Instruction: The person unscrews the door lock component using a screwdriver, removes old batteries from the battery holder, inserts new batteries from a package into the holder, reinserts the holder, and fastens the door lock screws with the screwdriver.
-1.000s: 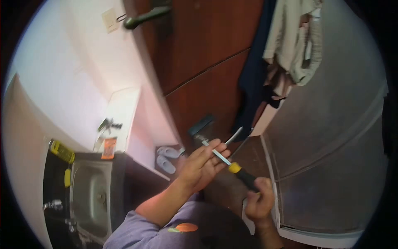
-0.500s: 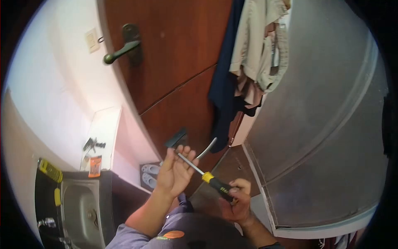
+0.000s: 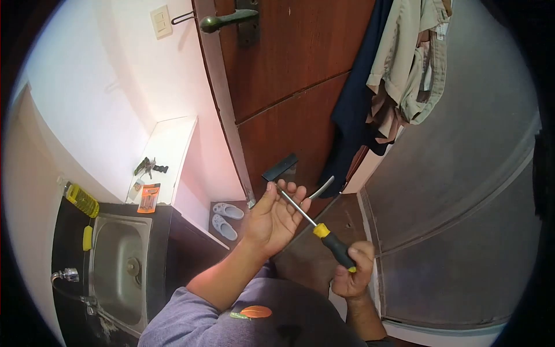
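My right hand (image 3: 354, 270) is closed round the black and yellow handle of a screwdriver (image 3: 336, 248). The metal shaft slants up and left across my left hand (image 3: 278, 222), and its tip lies near the thumb. My left hand is palm up with its fingers curled. Beyond its fingertips shows a dark rectangular bar (image 3: 280, 166), and a curved silver piece (image 3: 322, 188) sticks out past the fingers on the right. The fingers hide whether these two parts are joined.
Ahead is a brown door (image 3: 289, 127) with a lever handle (image 3: 228, 21) and hanging clothes (image 3: 404, 69). At left are a steel sink (image 3: 118, 260), a yellow bottle (image 3: 82, 200), keys (image 3: 150, 166) and an orange packet (image 3: 148, 198). Clogs (image 3: 225, 220) lie on the floor; a grey panel (image 3: 457, 202) is at right.
The view has shifted, so the door and sink sit differently in it. Both hands and the screwdriver appear further right and slightly higher. Their grips look much the same.
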Demonstrator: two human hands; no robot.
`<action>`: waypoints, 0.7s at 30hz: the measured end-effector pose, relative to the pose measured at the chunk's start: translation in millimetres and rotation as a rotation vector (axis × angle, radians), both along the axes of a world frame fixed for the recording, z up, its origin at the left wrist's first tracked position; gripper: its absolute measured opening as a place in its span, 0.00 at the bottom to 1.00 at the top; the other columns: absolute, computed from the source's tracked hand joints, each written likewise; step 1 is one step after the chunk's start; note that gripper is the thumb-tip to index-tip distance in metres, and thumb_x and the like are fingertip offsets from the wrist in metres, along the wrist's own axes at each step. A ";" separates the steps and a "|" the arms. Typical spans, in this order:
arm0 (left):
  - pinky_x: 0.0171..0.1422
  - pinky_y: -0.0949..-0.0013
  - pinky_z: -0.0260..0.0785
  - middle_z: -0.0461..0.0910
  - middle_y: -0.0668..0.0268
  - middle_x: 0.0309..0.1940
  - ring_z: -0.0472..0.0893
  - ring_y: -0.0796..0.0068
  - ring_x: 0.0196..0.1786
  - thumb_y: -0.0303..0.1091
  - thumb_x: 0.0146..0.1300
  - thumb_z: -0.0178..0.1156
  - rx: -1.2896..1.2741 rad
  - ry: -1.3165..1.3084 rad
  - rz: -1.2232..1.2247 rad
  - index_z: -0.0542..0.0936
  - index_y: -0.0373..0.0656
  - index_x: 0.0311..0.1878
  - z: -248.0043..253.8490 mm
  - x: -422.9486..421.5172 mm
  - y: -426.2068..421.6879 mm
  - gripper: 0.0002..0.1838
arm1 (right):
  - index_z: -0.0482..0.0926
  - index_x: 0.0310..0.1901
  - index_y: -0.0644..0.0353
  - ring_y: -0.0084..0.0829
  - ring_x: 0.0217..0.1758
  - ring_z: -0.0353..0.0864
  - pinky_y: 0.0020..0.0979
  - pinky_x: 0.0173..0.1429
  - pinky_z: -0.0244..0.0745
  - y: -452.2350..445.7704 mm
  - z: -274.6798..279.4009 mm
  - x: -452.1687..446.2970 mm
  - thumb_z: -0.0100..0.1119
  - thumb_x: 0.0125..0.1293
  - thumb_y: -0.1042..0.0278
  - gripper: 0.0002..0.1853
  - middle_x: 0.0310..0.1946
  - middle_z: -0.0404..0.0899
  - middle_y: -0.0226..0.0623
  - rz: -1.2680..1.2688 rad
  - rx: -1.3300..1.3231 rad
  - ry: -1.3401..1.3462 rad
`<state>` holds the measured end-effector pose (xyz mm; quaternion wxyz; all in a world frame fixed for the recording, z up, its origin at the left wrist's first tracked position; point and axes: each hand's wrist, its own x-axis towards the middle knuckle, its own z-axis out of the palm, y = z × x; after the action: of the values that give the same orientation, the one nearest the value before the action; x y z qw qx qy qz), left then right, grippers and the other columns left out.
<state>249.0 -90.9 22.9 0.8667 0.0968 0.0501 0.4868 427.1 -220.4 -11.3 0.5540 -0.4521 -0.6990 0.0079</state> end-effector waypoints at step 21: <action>0.72 0.50 0.65 0.81 0.66 0.45 0.79 0.64 0.59 0.41 0.75 0.49 0.025 -0.117 -0.008 0.78 0.44 0.44 -1.3 1.6 2.4 0.13 | 0.64 0.57 0.65 0.37 0.46 0.72 0.36 0.49 0.74 -3.2 -1.4 -3.8 0.54 0.59 0.69 0.23 0.46 0.70 0.49 -0.046 0.024 0.194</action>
<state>250.6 -88.5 21.6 0.8688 0.0791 -0.0069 0.4888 423.3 -223.6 -12.7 0.6243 -0.4587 -0.6317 0.0305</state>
